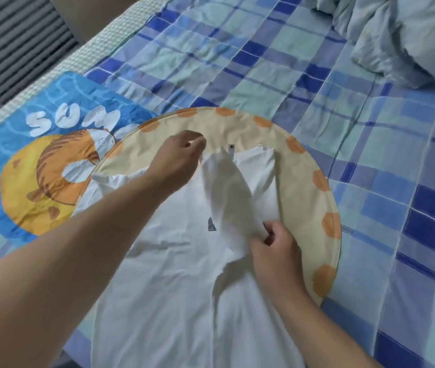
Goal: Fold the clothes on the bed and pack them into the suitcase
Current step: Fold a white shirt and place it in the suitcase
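White T-shirt (173, 288), laid flat on the bed (264, 62) over a round cream cushion with orange spots (304, 187), is thin knit cotton by appearance: judged light, limp and creasing readily, with no stiffness to hold a fold unaided. Left hand (179, 160) pinches the cloth at the collar end; right hand (274, 251) grips a raised fold of the side panel, fingers curled round it. Best holds are judged to be shoulder seam and hem edge, where doubled fabric gives purchase (the middle would only bunch). A small printed emblem (211, 224) and neck label (231, 150) show. The bed carries a quilted blue plaid cover, a glossy "SUM…" pillow (25, 168) and rumpled pale duvet (397, 35). Suitcase not in view.
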Motion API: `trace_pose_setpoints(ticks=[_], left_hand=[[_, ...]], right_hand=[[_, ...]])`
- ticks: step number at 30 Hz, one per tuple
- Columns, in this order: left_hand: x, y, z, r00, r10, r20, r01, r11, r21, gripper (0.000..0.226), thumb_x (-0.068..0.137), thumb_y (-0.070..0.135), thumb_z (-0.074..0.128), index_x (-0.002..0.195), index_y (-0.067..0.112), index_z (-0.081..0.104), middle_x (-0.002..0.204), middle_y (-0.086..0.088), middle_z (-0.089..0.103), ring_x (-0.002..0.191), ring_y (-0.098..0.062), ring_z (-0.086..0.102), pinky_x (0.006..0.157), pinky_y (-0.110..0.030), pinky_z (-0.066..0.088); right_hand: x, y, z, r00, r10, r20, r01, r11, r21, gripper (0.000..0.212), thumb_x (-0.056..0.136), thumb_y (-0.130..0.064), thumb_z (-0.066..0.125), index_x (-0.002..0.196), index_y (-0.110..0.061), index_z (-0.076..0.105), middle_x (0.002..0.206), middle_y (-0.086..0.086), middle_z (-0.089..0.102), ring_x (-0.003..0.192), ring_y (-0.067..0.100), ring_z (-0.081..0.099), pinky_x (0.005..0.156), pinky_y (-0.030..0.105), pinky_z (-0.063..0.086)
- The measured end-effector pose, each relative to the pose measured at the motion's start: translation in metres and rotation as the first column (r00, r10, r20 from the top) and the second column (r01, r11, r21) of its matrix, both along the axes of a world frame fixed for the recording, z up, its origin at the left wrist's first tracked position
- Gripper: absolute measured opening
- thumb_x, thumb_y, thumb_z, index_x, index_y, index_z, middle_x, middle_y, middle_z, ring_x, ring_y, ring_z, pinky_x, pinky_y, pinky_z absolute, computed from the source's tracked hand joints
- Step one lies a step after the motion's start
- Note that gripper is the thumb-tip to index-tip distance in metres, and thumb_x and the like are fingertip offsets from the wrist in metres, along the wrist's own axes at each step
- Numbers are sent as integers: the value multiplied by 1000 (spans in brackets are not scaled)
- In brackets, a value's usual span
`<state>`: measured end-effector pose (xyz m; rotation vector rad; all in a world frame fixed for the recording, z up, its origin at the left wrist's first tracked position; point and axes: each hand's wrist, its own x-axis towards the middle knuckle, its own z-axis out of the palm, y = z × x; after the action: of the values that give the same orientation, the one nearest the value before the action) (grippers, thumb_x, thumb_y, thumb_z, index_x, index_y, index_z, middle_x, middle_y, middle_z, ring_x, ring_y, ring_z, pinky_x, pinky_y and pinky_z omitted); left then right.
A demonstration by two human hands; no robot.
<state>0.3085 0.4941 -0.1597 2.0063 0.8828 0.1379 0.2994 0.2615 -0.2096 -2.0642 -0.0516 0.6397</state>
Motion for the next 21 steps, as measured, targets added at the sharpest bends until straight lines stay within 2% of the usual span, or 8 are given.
trace_pose_setpoints(ticks=[1,3,4,6,10,14,18,21], left_hand=[[12,-7,-6,987,-145,-72,153,979,137,22,103,26,45,98,24,66,89,4,64,86,-30,58,73,-35,46],[29,-19,-28,912,-291,-291,381,864,330,30,102,25,43,123,22,65,119,-7,64,113,-33,53,95,-41,45],[34,-24,-40,862,-313,-399,461,811,361,37,102,24,44,135,22,59,132,-9,60,122,-33,49,102,-43,42],[43,-33,-58,789,-321,-523,557,733,390,42,102,27,45,143,23,52,140,-6,55,128,-32,45,107,-45,36],[56,-43,-76,801,-331,-499,574,660,484,37,103,37,48,137,26,57,136,-2,59,128,-28,45,103,-45,31],[72,-56,-84,780,-354,-517,599,662,450,27,100,38,55,124,28,64,126,-1,61,122,-26,44,96,-43,32],[82,-63,-88,854,-256,-453,475,740,476,14,99,32,58,105,24,68,115,-4,60,119,-28,46,96,-44,32],[82,-67,-87,912,-218,-347,369,808,460,17,97,33,62,111,27,66,120,-4,56,123,-29,44,99,-45,32]], right_hand=[[7,-9,-9,995,-6,-103,1,999,-51,6,86,-18,59,80,-18,62,66,-7,61,68,16,59,62,31,47],[17,-18,-26,962,-60,-267,39,996,-82,10,88,-25,62,81,-19,66,73,-2,69,73,23,68,73,40,58],[20,-19,-31,946,-101,-307,83,994,-72,12,89,-28,65,81,-19,67,71,-1,71,70,23,71,75,45,60],[26,-20,-39,921,-158,-357,155,987,-39,15,91,-28,69,79,-20,67,62,-1,70,58,20,72,72,48,62],[31,-18,-49,902,-183,-392,185,982,-33,10,89,-20,71,80,-17,68,62,-1,70,53,19,71,68,47,63],[30,-22,-55,907,-149,-393,156,988,-14,8,87,-15,66,80,-16,70,64,0,72,56,20,72,67,46,63],[27,-28,-54,949,-93,-302,86,996,-39,11,80,-26,59,77,-19,66,67,1,72,62,22,72,69,46,61],[28,-31,-54,961,-104,-255,90,994,-66,11,81,-30,59,81,-20,64,77,0,72,72,25,72,73,45,60]])
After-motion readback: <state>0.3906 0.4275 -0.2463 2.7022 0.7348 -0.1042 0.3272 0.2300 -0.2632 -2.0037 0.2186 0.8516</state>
